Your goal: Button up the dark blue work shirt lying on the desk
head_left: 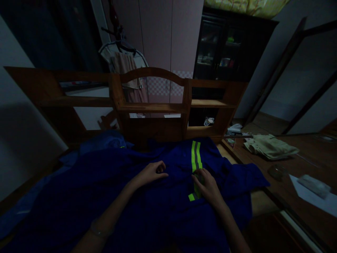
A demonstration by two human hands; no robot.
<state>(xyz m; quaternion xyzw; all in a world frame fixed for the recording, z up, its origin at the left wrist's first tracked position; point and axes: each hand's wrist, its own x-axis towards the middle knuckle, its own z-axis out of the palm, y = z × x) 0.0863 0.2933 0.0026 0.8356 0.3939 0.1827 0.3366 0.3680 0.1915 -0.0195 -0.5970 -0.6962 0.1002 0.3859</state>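
A dark blue garment with yellow-green and grey reflective strips lies spread across the bed in front of me. Just above the blue cloth is my left hand, fingers curved and thumb held apart, with nothing in it. Over the reflective strip on the right part of the garment is my right hand. Its fingers are bent with a gap to the thumb, and it seems to rest on the strip without gripping it. The dim light hides the folds under both hands.
A wooden headboard with shelves stands at the far end. To the right, a wooden table bears a folded beige cloth, a glass ashtray-like dish and a clear packet. More blue cloth lies bunched by the headboard.
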